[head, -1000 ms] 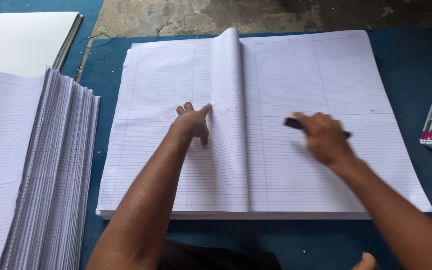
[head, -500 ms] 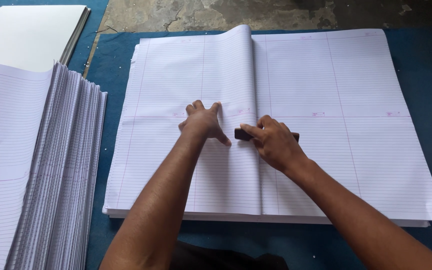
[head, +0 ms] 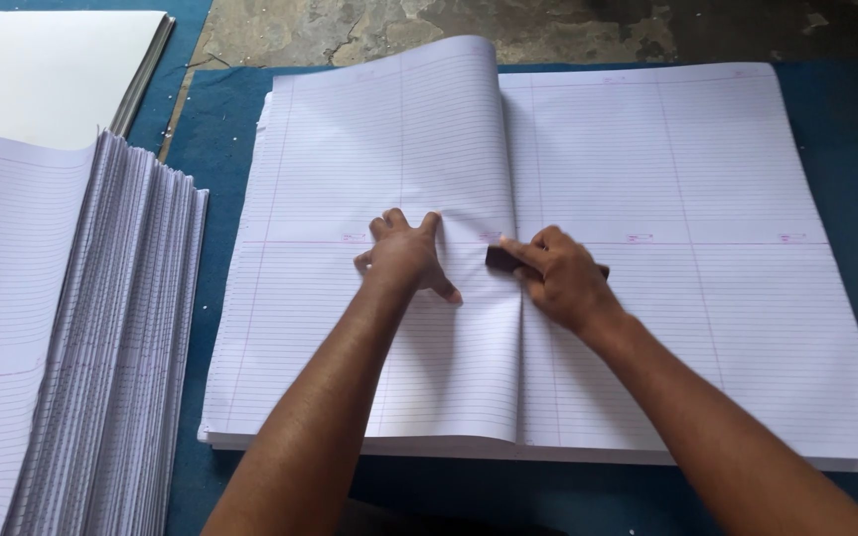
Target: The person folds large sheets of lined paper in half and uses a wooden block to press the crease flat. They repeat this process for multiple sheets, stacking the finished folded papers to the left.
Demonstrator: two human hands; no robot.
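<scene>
At centre of the worktop (head: 846, 149), I see the big stack of ruled sheets (head: 667, 298) with one folded sheet (head: 429, 199) doubled over at its middle. Left hand (head: 404, 256) grip released, palm flat, pinning the fold. Right hand (head: 558, 278) at its 3 o'clock, clenched on a small dark block (head: 500, 259) pressed at the crease. I'd judge firm, even pressure along the fold line works best, left palm steady. Paper thin, white, lined, pink margins. Fanned paper pile (head: 101, 328) at 9 o'clock; blue worktop cover looks felt-like
</scene>
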